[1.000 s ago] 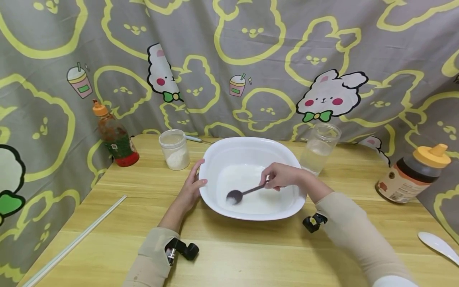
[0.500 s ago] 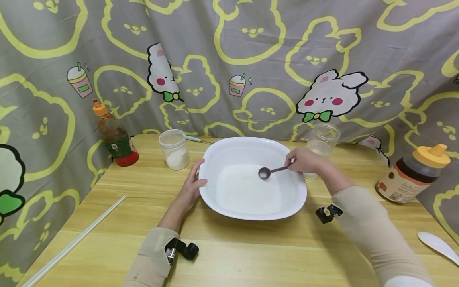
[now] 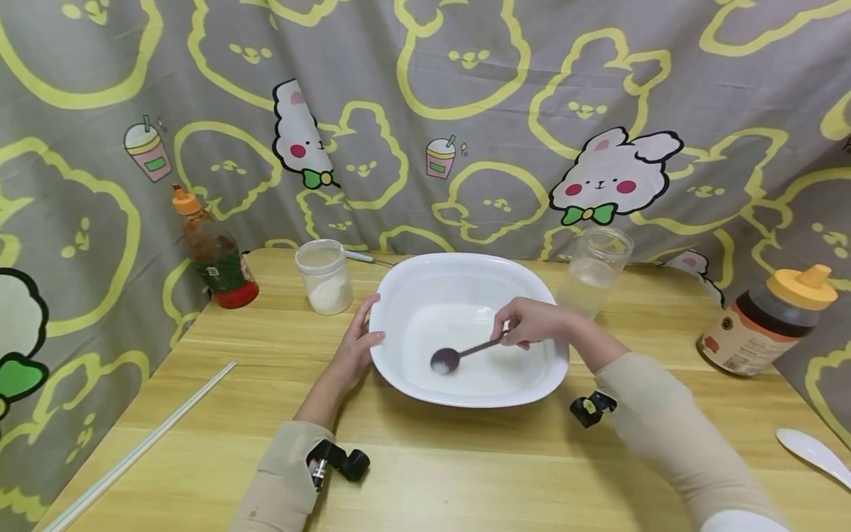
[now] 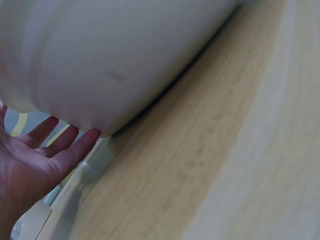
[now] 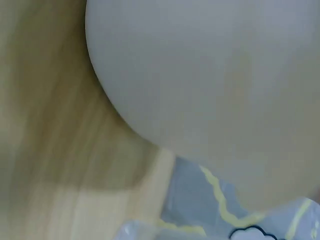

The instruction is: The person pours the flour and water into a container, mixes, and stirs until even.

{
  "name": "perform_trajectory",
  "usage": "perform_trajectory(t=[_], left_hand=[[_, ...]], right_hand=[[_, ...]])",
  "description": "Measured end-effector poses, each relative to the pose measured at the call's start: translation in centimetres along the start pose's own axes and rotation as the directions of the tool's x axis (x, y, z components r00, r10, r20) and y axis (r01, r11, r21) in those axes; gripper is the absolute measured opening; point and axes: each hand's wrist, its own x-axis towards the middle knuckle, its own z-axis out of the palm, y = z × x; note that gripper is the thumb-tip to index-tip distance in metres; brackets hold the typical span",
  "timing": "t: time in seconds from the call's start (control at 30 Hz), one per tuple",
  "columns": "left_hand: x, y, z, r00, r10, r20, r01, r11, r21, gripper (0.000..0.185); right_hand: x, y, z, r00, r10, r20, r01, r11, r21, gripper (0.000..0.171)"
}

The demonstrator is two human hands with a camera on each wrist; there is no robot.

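Grey cartoon-rabbit cloth is hanging behind a pale wooden table (image 3: 465,473), where a wide white plastic basin (image 3: 465,284) is sitting near the middle. The right hand (image 3: 532,324) is pinching the handle of a small dark metal spoon (image 3: 459,355), whose bowl is dipping toward the white liquid in the basin's bottom. The left hand (image 3: 352,351) is lying with straight, relaxed fingers against the basin's left rim, gripping nothing. A hard stir could be slopping liquid over the low wall, or the right elbow could be knocking the clear glass jar (image 3: 592,277) standing just behind it. Only the left wrist view is showing fingertips (image 4: 75,150) touching the basin's underside; the right wrist view is showing basin wall and no hand.
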Motion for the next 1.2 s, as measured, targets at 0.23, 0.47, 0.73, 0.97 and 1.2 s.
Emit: perform_trajectory(t=[0.23, 0.47, 0.73, 0.97, 1.2], left_hand=[[0.0, 0.1, 0.0, 1.000, 0.001, -0.004, -0.001, 1.000, -0.015, 0.068], [0.0, 0.0, -0.1, 1.000, 0.008, -0.005, -0.008, 1.000, -0.020, 0.068], [0.1, -0.1, -0.1, 1.000, 0.001, 0.002, -0.001, 1.000, -0.012, 0.069], [0.1, 0.1, 0.0, 1.000, -0.007, 0.001, 0.007, 1.000, -0.011, 0.069], [0.0, 0.0, -0.1, 1.000, -0.007, 0.006, 0.007, 1.000, -0.015, 0.069]], right_hand=[[-3.0, 0.2, -2.7, 0.999, 0.021, -0.028, -0.025, 0.991, -0.133, 0.015], [-2.2, 1.0, -3.1, 0.960, 0.120, -0.252, -0.178, 0.958, -0.225, 0.013], [0.2, 0.3, -0.5, 0.985, 0.037, -0.171, -0.039, 0.999, -0.009, 0.010], [-1.9, 0.6, -1.3, 0.999, -0.015, -0.047, 0.013, 0.999, -0.033, 0.011], [-4.2, 0.2, -2.6, 0.984, 0.009, -0.176, -0.041, 0.983, -0.179, 0.010]])
